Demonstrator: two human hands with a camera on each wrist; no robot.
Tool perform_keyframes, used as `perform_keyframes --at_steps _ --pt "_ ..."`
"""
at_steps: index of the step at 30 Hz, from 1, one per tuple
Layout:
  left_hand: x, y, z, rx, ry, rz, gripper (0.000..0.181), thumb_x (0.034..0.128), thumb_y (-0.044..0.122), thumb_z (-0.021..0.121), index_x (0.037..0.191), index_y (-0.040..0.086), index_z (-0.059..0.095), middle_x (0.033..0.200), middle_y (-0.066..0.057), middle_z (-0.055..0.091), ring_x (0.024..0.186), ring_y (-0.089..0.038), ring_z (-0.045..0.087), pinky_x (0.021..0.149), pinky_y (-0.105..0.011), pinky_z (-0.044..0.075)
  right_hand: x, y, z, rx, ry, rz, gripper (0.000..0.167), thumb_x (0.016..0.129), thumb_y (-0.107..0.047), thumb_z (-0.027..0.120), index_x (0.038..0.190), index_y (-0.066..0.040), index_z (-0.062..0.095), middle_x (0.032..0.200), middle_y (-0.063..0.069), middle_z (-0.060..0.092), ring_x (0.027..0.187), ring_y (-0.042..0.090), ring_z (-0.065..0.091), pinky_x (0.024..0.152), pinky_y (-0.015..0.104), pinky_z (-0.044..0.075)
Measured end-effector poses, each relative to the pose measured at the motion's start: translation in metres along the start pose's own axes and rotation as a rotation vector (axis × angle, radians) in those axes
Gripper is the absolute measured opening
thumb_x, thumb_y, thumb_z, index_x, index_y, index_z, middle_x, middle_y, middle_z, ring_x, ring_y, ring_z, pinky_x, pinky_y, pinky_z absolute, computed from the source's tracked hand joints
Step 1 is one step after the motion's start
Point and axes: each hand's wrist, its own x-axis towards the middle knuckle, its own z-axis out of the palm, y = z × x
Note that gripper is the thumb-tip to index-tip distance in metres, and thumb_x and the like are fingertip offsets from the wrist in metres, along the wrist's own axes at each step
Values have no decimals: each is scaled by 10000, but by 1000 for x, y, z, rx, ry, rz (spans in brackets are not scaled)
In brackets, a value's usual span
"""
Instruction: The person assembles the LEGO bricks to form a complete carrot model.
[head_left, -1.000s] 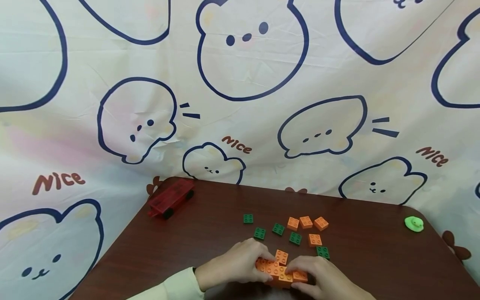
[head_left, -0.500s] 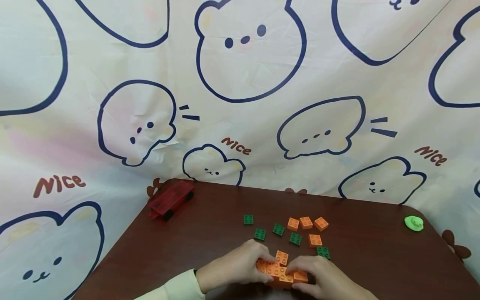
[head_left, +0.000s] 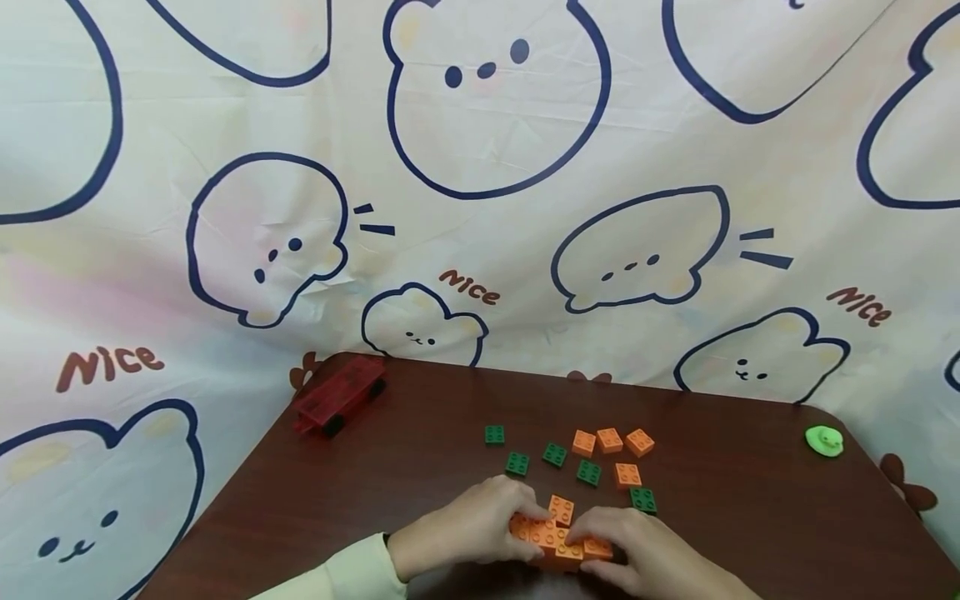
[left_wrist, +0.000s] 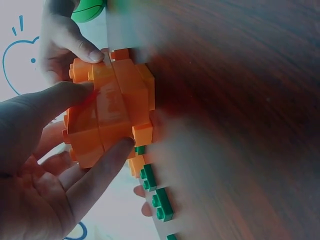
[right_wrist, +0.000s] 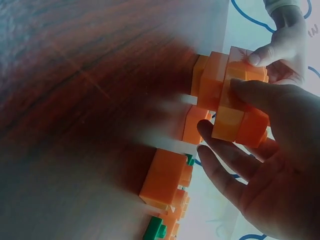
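Observation:
At the near side of the table, an assembly of joined orange building blocks (head_left: 551, 537) is held between both hands. My left hand (head_left: 486, 525) grips its left end, thumb on the near side. My right hand (head_left: 637, 546) pinches the right end between thumb and fingers. In the left wrist view the assembly (left_wrist: 112, 107) shows stacked layers, stepped towards the table. The right wrist view shows the right thumb pressed on the upper layer of the assembly (right_wrist: 227, 115). A single orange block (head_left: 561, 509) lies just behind it; whether they touch I cannot tell.
Beyond the hands lie several loose green blocks (head_left: 588, 472) and several loose orange blocks (head_left: 627, 476). A red translucent wheeled toy (head_left: 341, 396) stands at the far left. A small light-green object (head_left: 824, 441) lies at the far right. A printed cloth (head_left: 480, 250) hangs behind the table.
The head view shifts very slightly. Both hands keep their hold on the orange assembly, and the loose blocks stay where they were.

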Motion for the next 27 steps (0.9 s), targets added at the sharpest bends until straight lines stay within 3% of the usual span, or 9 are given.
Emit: perform_keyframes --at_steps 3,11,15,19,23,27 --pt "0 2 -1 33 9 0 388 884 280 829 1256 196 755 867 154 654 634 38 391 533 -163 315 0 -2 -1 9 -10 36 224 1023 -440 605 1208 -341 683 1151 -171 700 949 -57 600 802 207 558" --pt "-1 4 0 36 14 -20 397 878 295 834 1257 207 754 848 164 638 634 32 383 531 -174 302 4 -2 -2 2 58 -34 255 1115 -291 444 1184 -310 690 1081 -176 696 917 -59 614 772 233 556" --pt "-2 2 -1 12 4 -23 402 886 290 828 1269 201 746 847 162 636 625 32 399 527 -178 307 12 1 -9 22 83 -43 246 1104 -280 478 1174 -245 711 1072 -111 729 911 -43 627 759 240 558" --pt "-2 2 -1 9 0 -20 398 888 290 826 1268 201 747 862 157 645 651 42 437 535 -173 324 19 6 -20 80 53 14 244 1083 -294 529 1184 -183 721 1080 -24 745 884 -22 616 738 229 547" --pt "-1 3 -1 7 4 -18 393 889 286 824 1265 197 750 867 151 649 663 46 448 542 -166 333 24 15 -25 76 37 57 209 1042 -227 614 1222 -179 707 1156 7 733 966 -2 641 777 228 566" --pt "-2 3 -1 13 6 -16 392 886 286 827 1260 192 753 865 152 648 668 52 452 548 -160 343 30 22 -22 56 8 51 261 998 -132 671 1250 -196 693 1231 15 700 1007 24 647 808 233 570"
